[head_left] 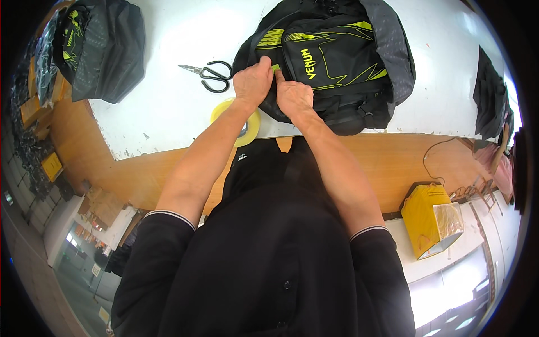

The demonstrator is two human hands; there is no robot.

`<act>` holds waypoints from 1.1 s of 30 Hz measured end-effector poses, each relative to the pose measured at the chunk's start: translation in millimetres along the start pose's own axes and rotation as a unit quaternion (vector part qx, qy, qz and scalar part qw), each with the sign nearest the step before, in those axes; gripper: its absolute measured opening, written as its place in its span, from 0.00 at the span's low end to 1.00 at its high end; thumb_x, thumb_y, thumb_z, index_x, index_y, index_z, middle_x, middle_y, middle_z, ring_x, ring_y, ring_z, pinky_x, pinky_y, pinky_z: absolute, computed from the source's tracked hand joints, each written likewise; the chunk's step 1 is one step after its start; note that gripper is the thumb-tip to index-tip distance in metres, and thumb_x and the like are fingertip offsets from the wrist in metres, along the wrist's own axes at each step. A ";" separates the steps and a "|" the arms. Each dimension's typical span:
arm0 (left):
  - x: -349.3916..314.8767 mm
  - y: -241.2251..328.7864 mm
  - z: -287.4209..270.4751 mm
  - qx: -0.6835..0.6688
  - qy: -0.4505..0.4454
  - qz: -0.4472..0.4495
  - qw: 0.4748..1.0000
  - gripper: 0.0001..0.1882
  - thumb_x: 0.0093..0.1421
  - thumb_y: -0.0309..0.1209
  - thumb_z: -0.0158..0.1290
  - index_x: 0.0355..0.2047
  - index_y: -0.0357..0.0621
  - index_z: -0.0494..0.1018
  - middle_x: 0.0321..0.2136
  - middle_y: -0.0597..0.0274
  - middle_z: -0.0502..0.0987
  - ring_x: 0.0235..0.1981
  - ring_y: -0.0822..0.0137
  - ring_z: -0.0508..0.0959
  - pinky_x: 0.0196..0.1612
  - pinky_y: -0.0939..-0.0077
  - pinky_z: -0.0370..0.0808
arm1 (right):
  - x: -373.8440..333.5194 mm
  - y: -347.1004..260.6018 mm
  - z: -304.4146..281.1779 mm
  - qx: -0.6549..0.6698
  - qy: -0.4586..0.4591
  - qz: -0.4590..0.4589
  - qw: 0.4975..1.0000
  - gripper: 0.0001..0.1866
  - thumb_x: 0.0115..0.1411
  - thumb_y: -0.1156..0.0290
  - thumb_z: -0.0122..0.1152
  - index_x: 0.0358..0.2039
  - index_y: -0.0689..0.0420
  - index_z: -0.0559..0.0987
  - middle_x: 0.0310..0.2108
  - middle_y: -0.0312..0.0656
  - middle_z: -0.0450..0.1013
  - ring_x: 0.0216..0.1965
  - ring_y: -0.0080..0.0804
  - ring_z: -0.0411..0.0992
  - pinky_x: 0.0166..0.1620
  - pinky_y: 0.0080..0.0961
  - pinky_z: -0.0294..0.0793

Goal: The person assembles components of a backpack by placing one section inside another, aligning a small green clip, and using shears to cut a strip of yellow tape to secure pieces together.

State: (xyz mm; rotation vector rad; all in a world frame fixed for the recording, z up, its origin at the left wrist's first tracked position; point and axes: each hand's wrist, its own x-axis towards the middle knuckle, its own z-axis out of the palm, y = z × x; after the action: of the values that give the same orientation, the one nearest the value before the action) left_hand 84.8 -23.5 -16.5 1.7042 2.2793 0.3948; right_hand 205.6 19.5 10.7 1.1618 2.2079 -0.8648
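A black backpack (337, 56) with yellow-green trim and lettering lies on the white table in front of me. My left hand (252, 81) has its fingers closed on the bag's left edge. Right beside it, my right hand (295, 98) presses on the same edge, its index finger stretched forward and the others curled. A small yellow-green bit of the bag shows between the two hands; the fingertips partly hide what they grip. Left of my left hand lie black-handled scissors (212, 74). Under my left wrist sits a roll of yellowish tape (252, 126), partly covered.
The white table (168, 121) ends close to my body. Another dark bag (106, 50) with yellow-green marks stands at the far left. Black fabric pieces (491, 95) hang over the table at the right. A yellow box-shaped container (429, 219) is lower right.
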 end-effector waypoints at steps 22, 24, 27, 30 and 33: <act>5.1 -7.1 17.4 0.022 -0.013 -0.056 0.998 0.08 0.59 0.37 0.52 0.33 0.50 0.66 0.15 0.57 0.76 0.17 0.53 0.78 0.20 0.58 0.73 | -1.8 -2.3 -7.0 0.000 -0.011 0.001 1.000 0.29 0.61 0.74 0.40 0.64 0.54 0.60 0.39 0.48 0.78 0.41 0.43 0.78 0.42 0.38 0.76; 4.1 -8.5 18.7 0.029 0.001 -0.058 0.998 0.08 0.60 0.37 0.52 0.33 0.50 0.66 0.14 0.57 0.76 0.17 0.53 0.78 0.21 0.58 0.73 | -1.9 -3.0 -9.4 0.002 -0.019 0.005 1.000 0.29 0.61 0.74 0.40 0.65 0.53 0.60 0.40 0.48 0.78 0.42 0.43 0.78 0.43 0.38 0.76; 3.9 -9.3 19.6 0.022 -0.001 -0.060 0.998 0.07 0.60 0.36 0.52 0.32 0.51 0.66 0.16 0.59 0.77 0.18 0.53 0.78 0.21 0.57 0.73 | -1.2 -4.4 -12.3 0.009 -0.030 0.014 0.999 0.29 0.61 0.74 0.39 0.65 0.51 0.60 0.43 0.49 0.77 0.44 0.43 0.77 0.45 0.39 0.75; 3.1 -14.3 21.9 0.008 0.022 -0.015 1.000 0.05 0.59 0.33 0.52 0.31 0.52 0.66 0.17 0.62 0.77 0.19 0.54 0.78 0.20 0.59 0.72 | -0.9 -7.2 -16.1 -0.003 -0.046 0.024 0.999 0.30 0.61 0.74 0.39 0.66 0.50 0.59 0.45 0.49 0.77 0.46 0.42 0.76 0.47 0.39 0.74; 0.1 -18.3 19.2 -0.006 0.033 0.027 0.999 0.03 0.56 0.30 0.52 0.31 0.53 0.70 0.19 0.65 0.77 0.20 0.57 0.78 0.20 0.62 0.72 | -0.9 -7.5 -19.7 -0.005 -0.056 0.030 0.998 0.31 0.60 0.74 0.39 0.66 0.50 0.58 0.45 0.48 0.77 0.46 0.43 0.76 0.48 0.39 0.73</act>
State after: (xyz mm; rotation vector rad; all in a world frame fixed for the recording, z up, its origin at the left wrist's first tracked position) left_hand 75.6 -27.3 -41.0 1.7761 2.2746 0.4816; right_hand 197.1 30.0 26.9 1.1414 2.0742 -0.8709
